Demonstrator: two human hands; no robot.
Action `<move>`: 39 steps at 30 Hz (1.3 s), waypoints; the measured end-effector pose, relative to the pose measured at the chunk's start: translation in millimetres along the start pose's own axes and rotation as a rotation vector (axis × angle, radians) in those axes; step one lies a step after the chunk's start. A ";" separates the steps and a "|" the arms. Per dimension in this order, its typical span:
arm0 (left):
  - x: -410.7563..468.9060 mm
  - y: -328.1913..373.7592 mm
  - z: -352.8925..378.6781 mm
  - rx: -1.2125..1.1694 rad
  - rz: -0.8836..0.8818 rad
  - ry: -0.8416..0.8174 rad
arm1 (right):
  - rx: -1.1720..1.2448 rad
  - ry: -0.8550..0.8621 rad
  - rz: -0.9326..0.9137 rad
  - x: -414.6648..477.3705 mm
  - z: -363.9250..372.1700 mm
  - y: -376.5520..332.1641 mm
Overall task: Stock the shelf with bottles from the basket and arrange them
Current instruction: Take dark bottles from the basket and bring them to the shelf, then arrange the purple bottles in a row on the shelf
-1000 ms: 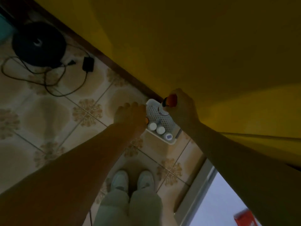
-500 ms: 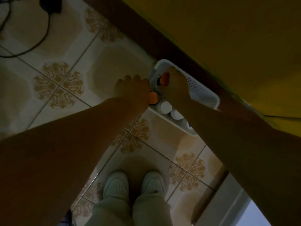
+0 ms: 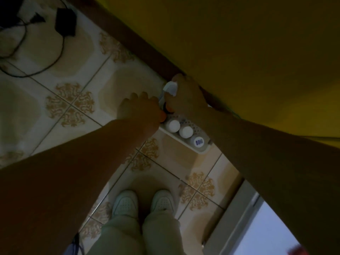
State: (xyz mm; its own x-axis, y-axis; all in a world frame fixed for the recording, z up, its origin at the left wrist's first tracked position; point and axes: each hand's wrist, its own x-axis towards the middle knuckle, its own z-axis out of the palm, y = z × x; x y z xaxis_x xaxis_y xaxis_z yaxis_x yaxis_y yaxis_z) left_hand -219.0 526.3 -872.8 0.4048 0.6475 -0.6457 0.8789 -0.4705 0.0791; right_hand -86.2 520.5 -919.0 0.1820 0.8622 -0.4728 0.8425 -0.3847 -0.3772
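A white perforated basket [image 3: 201, 151] sits on the tiled floor against the dark skirting. Two white-capped bottles [image 3: 172, 125] [image 3: 186, 131] and a bottle with a blue-labelled cap [image 3: 198, 142] stand in a row inside it. My left hand [image 3: 139, 111] is closed at the basket's left end around an orange-capped bottle [image 3: 162, 116]. My right hand [image 3: 185, 100] reaches down into the far corner, its fingers curled over a second bottle with an orange and black top [image 3: 166, 109]. The bodies of both bottles are hidden by my hands.
A large yellow surface [image 3: 239, 43] overhangs the basket at the upper right. A black adapter [image 3: 65, 22] and cables [image 3: 36, 72] lie on the floor at the upper left. My white shoes [image 3: 143, 201] stand below the basket. A pale door frame [image 3: 239, 214] runs along the lower right.
My right hand has dropped from above the basket, where it held the orange-topped bottle up, down into the basket's far corner. My left hand has stayed at the basket's left end.
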 end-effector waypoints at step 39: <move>-716.7 186.4 -524.3 0.163 0.485 0.878 | -0.531 0.805 0.185 -745.8 -651.3 -229.6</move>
State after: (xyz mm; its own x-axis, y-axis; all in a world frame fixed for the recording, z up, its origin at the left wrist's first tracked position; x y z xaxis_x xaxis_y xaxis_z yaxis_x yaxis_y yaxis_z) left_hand -212.9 288.8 2.9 0.8086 0.5459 0.2195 0.5520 -0.8330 0.0378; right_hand -85.1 180.5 38.9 0.4592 0.8463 0.2701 0.8486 -0.5079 0.1484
